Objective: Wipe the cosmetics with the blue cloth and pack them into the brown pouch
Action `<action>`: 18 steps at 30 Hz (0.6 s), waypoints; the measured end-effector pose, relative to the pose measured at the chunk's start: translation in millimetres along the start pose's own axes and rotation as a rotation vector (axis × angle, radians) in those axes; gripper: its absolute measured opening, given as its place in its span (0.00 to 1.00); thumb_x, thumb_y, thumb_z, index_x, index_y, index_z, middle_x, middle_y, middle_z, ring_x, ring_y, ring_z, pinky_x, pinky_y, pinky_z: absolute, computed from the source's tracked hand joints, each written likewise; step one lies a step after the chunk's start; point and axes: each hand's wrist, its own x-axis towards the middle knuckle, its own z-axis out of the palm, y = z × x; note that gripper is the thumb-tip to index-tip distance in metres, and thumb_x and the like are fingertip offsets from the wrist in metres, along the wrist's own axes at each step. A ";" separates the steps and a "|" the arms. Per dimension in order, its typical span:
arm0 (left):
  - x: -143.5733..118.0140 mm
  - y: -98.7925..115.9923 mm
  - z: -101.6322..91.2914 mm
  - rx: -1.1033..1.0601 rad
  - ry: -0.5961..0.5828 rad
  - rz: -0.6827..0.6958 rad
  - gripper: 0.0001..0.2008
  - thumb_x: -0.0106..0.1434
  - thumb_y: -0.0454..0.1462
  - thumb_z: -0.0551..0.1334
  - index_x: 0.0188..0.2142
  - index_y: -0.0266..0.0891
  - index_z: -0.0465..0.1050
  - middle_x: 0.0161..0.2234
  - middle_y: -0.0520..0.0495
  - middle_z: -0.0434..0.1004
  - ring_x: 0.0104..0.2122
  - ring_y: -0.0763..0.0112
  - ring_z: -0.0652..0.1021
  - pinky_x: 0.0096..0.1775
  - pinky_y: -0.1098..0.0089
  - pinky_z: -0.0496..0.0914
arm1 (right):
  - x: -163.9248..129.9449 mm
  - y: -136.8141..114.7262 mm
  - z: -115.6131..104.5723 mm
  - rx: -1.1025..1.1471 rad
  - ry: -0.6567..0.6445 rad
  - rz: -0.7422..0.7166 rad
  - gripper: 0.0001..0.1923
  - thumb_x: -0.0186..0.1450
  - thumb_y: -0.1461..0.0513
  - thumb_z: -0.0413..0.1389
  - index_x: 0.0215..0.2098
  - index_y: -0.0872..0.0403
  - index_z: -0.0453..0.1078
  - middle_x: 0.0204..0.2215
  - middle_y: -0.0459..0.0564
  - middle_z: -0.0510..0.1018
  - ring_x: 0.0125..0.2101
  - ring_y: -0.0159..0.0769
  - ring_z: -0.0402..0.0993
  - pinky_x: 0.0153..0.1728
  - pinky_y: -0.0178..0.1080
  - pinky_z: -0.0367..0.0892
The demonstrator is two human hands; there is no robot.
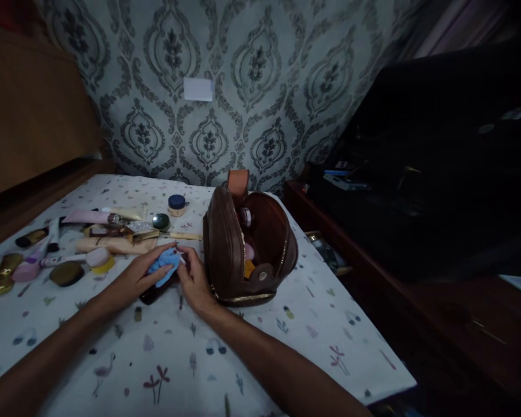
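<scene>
1. Grey damask-patterned wallpaper (208,139) stands behind the brown leather zip bag (221,249), the landmark here, which rests on the white printed tablecloth (130,336).
2. Left of the bag, both hands meet on one dark brown glossy container (151,296) and one crumpled light-blue cloth (168,259) on top of it. The container's long axis seems to slant, its far end towards the bag; much of it is hidden.
3. The person's left hand (150,269), farther from the bag, grasps the cloth from above. The right hand (195,284), nearer, just beside the bag's left wall, clasps the container's bagward end; the exact finger contact is hidden.
4. Counted from far left of the bag towards it: one shiny gold-coloured container (8,267), one flat olive-brown round piece (66,274), one yellow jar with a pale pink lid (99,259), one long beige tube (121,246), one dark green round jar (161,220), one jar with a navy lid (176,204). Other tubes overlap too much to count.
5. Inside the gaping bag, at least three items show: one pale-capped piece (245,216), one pink piece (249,251), one orange-yellow piece (249,269).
</scene>
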 end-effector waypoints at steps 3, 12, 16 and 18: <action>-0.8 -6.3 -5.7 -0.107 -0.066 -0.059 0.33 0.63 0.55 0.60 0.61 0.40 0.67 0.54 0.42 0.77 0.52 0.52 0.77 0.55 0.60 0.70 | -1.3 -1.7 -0.3 -0.043 0.027 0.013 0.14 0.69 0.58 0.48 0.50 0.52 0.67 0.44 0.50 0.77 0.44 0.37 0.74 0.46 0.37 0.69; -1.0 -17.4 -22.4 -0.318 -0.276 -0.185 0.38 0.53 0.49 0.70 0.61 0.42 0.64 0.55 0.45 0.74 0.52 0.55 0.75 0.53 0.62 0.69 | -0.3 -8.6 1.5 -0.037 0.204 -0.060 0.13 0.71 0.55 0.47 0.47 0.53 0.68 0.43 0.52 0.76 0.46 0.38 0.72 0.50 0.41 0.66; -2.1 -19.6 -23.3 -0.355 -0.324 -0.155 0.39 0.52 0.46 0.72 0.62 0.45 0.63 0.55 0.45 0.73 0.51 0.56 0.75 0.51 0.63 0.70 | -0.4 -10.3 0.8 -0.062 0.187 -0.072 0.13 0.70 0.55 0.48 0.47 0.53 0.68 0.43 0.52 0.76 0.45 0.38 0.72 0.50 0.41 0.66; -2.0 -19.5 -18.9 -0.376 -0.296 -0.140 0.36 0.52 0.45 0.72 0.59 0.43 0.66 0.52 0.45 0.75 0.49 0.57 0.75 0.49 0.64 0.70 | 0.0 -11.0 0.3 -0.064 0.177 -0.072 0.13 0.70 0.55 0.49 0.47 0.54 0.68 0.42 0.52 0.77 0.44 0.38 0.73 0.48 0.41 0.67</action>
